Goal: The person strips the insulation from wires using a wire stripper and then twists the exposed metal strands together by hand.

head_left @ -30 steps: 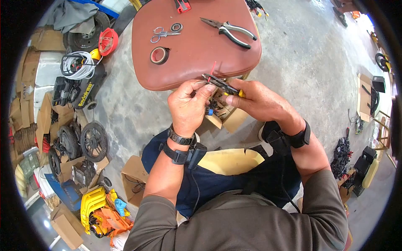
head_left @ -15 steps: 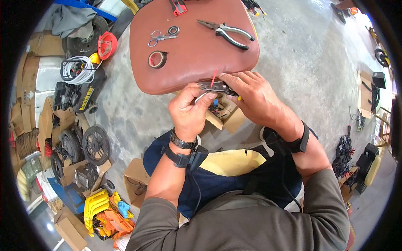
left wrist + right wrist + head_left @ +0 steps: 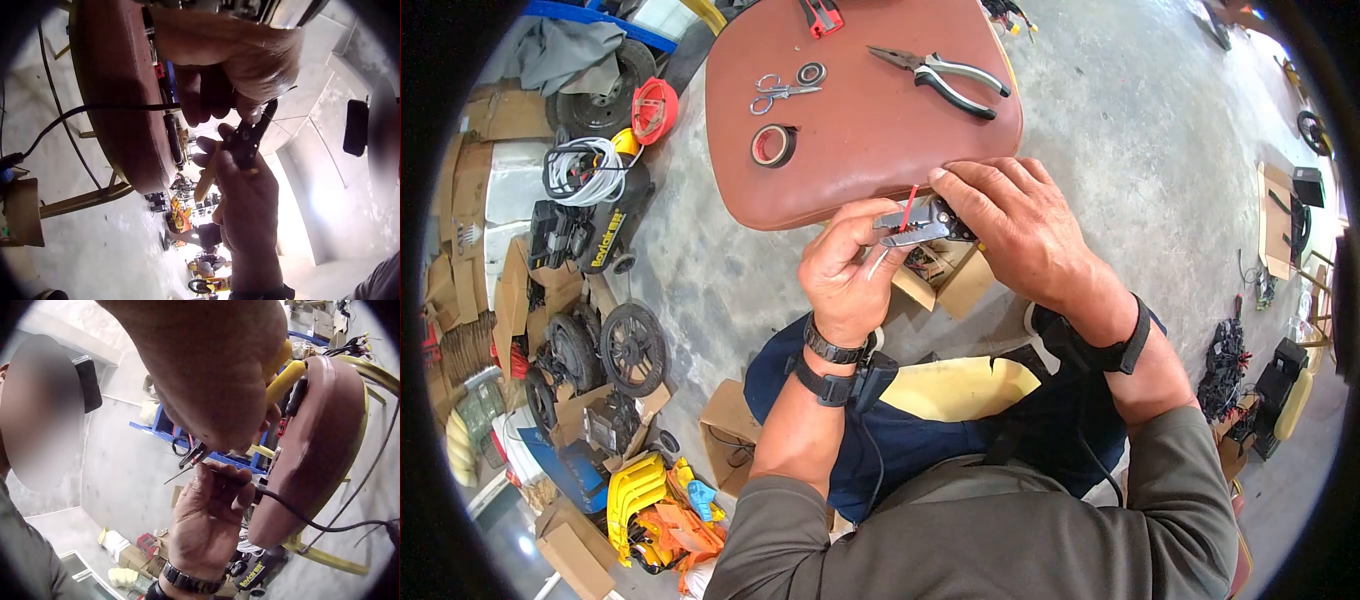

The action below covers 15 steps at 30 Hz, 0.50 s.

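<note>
In the head view my left hand [image 3: 840,270] pinches the end of a cable in front of the stool's near edge. A thin red wire [image 3: 909,207] stands up from it, and a pale wire [image 3: 878,264] points back toward me. The black cable [image 3: 125,107] trails away from this hand in the left wrist view. My right hand [image 3: 1025,230] grips a wire stripper [image 3: 940,222] with yellow handles [image 3: 286,382]. Its metal jaws lie at the left fingertips, the red wire crossing them.
On the brown padded stool [image 3: 860,130] lie long-nose pliers [image 3: 940,78], scissors [image 3: 780,92], tape rolls [image 3: 773,146] and a red-handled cutter [image 3: 823,17]. Under the hands stands an open cardboard box [image 3: 965,280]. Wheels [image 3: 632,348] and cartons fill the floor at left.
My right hand has rolled over the stripper, its back now facing up. The tool has turned its flat side upward, and its jaws look farther apart. The left hand keeps its pinch.
</note>
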Each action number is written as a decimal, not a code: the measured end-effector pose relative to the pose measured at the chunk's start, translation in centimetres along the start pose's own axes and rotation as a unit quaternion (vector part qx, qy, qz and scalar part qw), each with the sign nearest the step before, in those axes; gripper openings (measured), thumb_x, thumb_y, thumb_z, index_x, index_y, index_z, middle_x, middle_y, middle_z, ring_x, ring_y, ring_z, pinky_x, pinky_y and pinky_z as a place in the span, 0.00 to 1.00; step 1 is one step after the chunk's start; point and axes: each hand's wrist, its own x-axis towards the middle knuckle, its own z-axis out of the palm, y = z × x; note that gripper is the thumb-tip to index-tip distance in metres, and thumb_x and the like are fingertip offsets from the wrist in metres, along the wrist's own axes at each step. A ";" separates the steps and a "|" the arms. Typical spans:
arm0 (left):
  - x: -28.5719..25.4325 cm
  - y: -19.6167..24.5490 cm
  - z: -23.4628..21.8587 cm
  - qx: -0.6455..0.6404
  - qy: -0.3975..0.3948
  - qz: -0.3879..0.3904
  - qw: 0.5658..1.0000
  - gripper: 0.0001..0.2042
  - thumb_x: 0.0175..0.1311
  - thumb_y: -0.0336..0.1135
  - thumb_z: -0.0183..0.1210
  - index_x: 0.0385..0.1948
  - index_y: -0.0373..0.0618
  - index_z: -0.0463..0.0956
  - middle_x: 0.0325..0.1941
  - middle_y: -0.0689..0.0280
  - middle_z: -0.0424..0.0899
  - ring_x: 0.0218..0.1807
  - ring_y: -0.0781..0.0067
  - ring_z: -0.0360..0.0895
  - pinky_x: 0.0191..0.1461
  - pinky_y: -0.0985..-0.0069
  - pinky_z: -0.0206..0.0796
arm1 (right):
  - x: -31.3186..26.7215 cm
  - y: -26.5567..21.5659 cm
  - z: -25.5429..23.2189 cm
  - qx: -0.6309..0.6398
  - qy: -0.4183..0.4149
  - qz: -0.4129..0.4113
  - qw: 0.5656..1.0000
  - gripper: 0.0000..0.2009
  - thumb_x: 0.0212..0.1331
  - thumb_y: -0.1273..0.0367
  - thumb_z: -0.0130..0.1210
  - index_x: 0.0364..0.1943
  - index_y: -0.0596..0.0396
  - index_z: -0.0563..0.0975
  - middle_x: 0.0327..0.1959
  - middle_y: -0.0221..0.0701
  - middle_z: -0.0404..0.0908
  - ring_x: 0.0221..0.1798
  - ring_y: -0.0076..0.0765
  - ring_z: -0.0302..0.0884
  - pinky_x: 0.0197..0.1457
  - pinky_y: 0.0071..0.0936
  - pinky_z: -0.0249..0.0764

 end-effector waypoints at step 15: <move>0.0 0.0 -0.2 0.022 -0.008 0.028 0.999 0.13 0.47 0.12 0.66 0.36 0.34 0.82 0.43 0.58 0.85 0.43 0.71 0.82 0.48 0.77 0.74 | -0.1 -0.1 0.0 0.005 -0.001 -0.003 1.000 0.25 0.53 0.71 0.54 0.60 0.55 0.73 0.51 0.36 0.78 0.50 0.41 0.76 0.55 0.37 0.69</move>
